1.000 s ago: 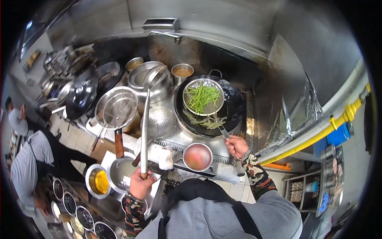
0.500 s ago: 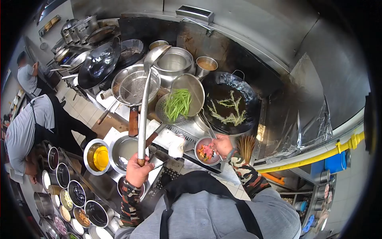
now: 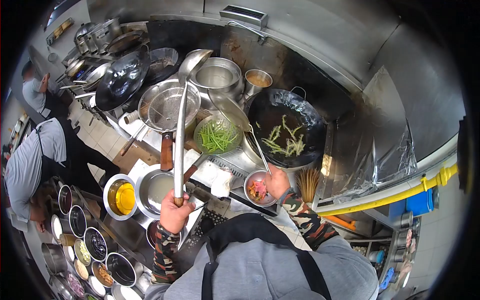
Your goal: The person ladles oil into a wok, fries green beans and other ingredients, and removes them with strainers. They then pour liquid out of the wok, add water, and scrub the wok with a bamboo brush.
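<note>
With your left hand [image 3: 175,212] closed round the ladle [image 3: 181,125] and your right hand [image 3: 276,181] gripping the strainer [image 3: 231,112] tipped over the green beans [image 3: 216,135], hot oil could drip and splash.

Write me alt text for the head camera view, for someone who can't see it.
A cook at a steel wok station holds a long ladle upright in the left hand, while the right hand grips a strainer handle beside a small bowl. Green beans sit in a perforated strainer; a few remain in the black wok.

The steel range [image 3: 225,167] carries a black wok [image 3: 287,127] and pots [image 3: 217,77].
</note>
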A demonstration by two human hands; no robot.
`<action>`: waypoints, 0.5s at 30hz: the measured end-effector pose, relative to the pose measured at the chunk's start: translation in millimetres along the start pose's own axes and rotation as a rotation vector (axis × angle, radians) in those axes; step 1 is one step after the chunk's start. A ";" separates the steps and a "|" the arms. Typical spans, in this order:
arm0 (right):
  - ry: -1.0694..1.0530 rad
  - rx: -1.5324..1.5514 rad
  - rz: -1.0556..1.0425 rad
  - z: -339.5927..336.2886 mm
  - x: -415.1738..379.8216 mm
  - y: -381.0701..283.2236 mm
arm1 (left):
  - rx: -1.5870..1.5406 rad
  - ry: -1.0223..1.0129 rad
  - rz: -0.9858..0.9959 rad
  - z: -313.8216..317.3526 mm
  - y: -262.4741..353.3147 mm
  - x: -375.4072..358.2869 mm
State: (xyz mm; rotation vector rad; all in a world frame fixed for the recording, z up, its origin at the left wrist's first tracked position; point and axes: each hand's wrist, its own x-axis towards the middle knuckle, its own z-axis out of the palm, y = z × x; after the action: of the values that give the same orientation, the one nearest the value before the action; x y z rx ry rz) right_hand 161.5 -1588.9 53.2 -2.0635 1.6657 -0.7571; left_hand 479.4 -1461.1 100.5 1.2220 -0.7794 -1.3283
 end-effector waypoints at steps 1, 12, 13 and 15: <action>0.007 0.001 0.004 -2.3 0.3 -1.1 | 0.003 -0.007 0.001 2.1 2.0 0.9; -0.114 0.842 0.556 -45.8 -8.2 3.7 | 0.035 -0.034 -0.027 12.9 2.1 6.9; -0.052 0.909 0.584 -56.8 -10.8 7.0 | 0.038 -0.044 -0.028 12.4 2.5 7.8; 0.092 0.928 0.639 -83.7 -15.9 28.8 | 0.065 -0.051 -0.028 11.8 2.4 8.3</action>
State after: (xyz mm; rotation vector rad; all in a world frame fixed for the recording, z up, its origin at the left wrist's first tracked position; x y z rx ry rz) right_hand 84.8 -1576.6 98.7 -0.8206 1.4569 -1.0993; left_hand 470.1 -1471.9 103.9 1.2590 -0.8501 -1.3709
